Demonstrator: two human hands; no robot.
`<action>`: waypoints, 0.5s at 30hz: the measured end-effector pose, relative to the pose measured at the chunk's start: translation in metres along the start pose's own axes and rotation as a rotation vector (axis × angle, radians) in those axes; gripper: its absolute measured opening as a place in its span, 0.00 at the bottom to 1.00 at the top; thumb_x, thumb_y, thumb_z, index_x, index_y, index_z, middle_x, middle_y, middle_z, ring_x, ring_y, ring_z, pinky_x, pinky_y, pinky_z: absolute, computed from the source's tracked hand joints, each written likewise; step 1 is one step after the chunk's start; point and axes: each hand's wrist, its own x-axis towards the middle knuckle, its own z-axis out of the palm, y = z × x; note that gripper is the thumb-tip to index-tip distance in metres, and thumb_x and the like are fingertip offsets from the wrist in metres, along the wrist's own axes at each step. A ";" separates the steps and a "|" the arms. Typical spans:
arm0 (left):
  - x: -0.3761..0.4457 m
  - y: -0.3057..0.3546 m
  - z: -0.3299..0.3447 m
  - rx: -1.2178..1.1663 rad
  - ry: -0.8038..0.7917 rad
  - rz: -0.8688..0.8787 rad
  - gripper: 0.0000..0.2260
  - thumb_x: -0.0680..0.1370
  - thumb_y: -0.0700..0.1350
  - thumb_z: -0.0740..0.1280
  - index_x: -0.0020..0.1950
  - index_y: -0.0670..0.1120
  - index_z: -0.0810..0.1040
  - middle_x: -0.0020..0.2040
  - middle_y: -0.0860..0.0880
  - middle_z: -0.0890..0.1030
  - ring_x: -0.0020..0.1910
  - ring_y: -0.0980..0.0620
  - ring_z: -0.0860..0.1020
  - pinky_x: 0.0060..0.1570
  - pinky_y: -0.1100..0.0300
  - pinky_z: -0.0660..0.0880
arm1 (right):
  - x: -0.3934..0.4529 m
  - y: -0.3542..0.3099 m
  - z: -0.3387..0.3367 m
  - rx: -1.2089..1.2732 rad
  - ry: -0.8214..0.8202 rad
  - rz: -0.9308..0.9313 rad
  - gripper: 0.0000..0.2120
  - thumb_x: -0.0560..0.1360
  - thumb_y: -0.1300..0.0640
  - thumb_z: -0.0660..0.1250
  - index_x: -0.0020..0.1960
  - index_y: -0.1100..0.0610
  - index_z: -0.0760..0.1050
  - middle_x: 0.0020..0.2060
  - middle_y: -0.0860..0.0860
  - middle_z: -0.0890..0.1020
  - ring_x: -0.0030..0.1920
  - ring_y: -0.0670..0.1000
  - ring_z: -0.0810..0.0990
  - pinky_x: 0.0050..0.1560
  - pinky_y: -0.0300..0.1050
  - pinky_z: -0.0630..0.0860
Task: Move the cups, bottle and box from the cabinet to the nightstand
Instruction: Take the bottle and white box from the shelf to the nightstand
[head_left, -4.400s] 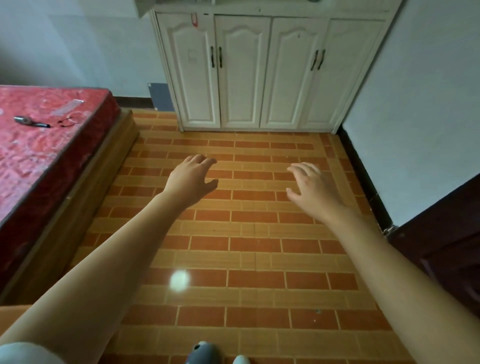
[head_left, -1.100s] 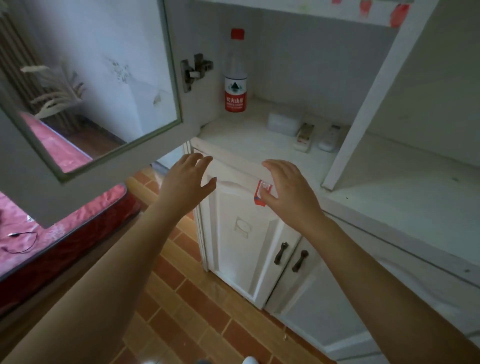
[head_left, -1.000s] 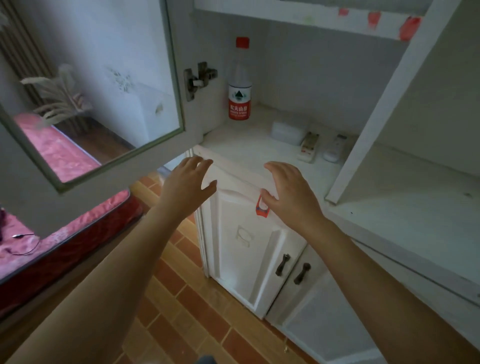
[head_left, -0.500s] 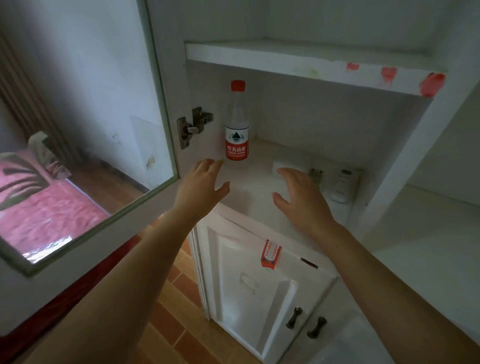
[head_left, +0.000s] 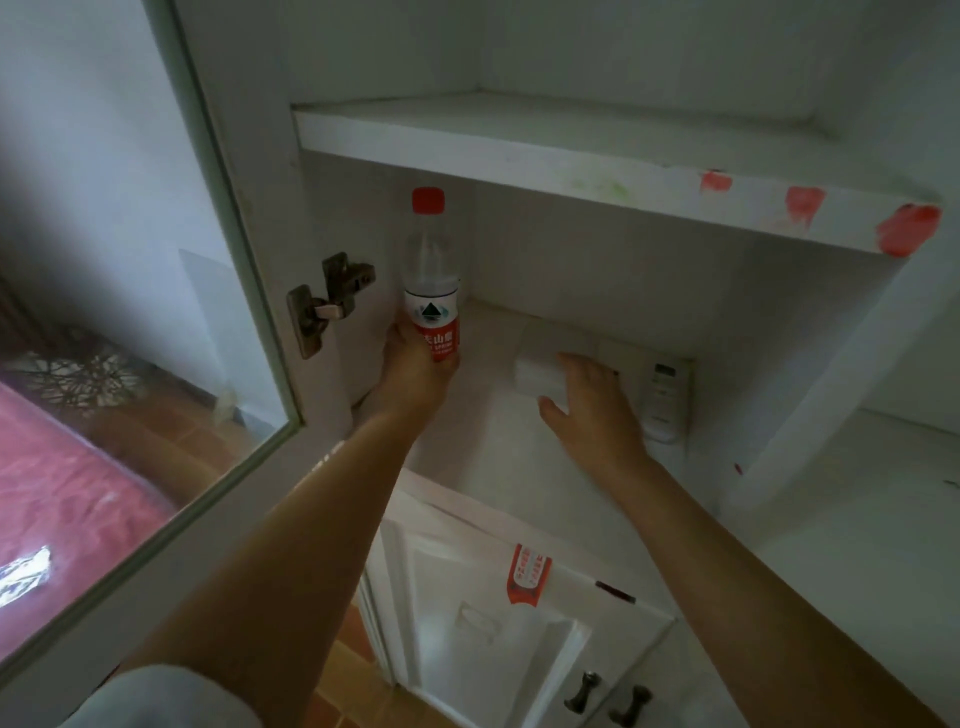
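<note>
A clear water bottle with a red cap and a red-and-white label stands at the back left of the open cabinet shelf. My left hand grips its lower part, thumb on the left side. To the right lies a small white box. My right hand reaches over it, fingers straight on its top and right end, thumb spread apart toward me. No cups are in view.
Two white remote controls lie right of the box, by the cabinet's upright post. The glass door hangs open on the left, close to my left arm. An upper shelf sits overhead. Lower cabinet doors are below, with a red bed at far left.
Both hands have moved forward into the cabinet. My left hand has taken hold of the bottle, and my right hand has come down onto the white box.
</note>
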 end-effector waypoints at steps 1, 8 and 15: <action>0.005 0.001 0.004 -0.048 0.016 -0.029 0.30 0.71 0.46 0.71 0.68 0.39 0.62 0.64 0.39 0.71 0.62 0.41 0.72 0.61 0.51 0.70 | 0.001 0.003 0.001 -0.008 0.006 0.007 0.25 0.75 0.55 0.64 0.69 0.61 0.63 0.66 0.59 0.70 0.66 0.60 0.65 0.66 0.49 0.63; 0.023 0.004 0.020 -0.225 0.066 -0.095 0.30 0.72 0.44 0.70 0.70 0.38 0.60 0.64 0.37 0.72 0.61 0.40 0.73 0.59 0.52 0.70 | 0.003 0.017 0.005 -0.004 0.027 0.068 0.26 0.76 0.55 0.63 0.70 0.62 0.61 0.67 0.59 0.69 0.67 0.59 0.65 0.68 0.50 0.63; 0.032 -0.009 0.026 -0.287 0.141 -0.109 0.18 0.67 0.44 0.72 0.53 0.38 0.75 0.48 0.39 0.81 0.47 0.42 0.80 0.44 0.51 0.77 | 0.006 0.019 0.014 0.048 -0.001 0.148 0.29 0.77 0.52 0.61 0.72 0.63 0.56 0.69 0.61 0.67 0.70 0.59 0.63 0.69 0.50 0.61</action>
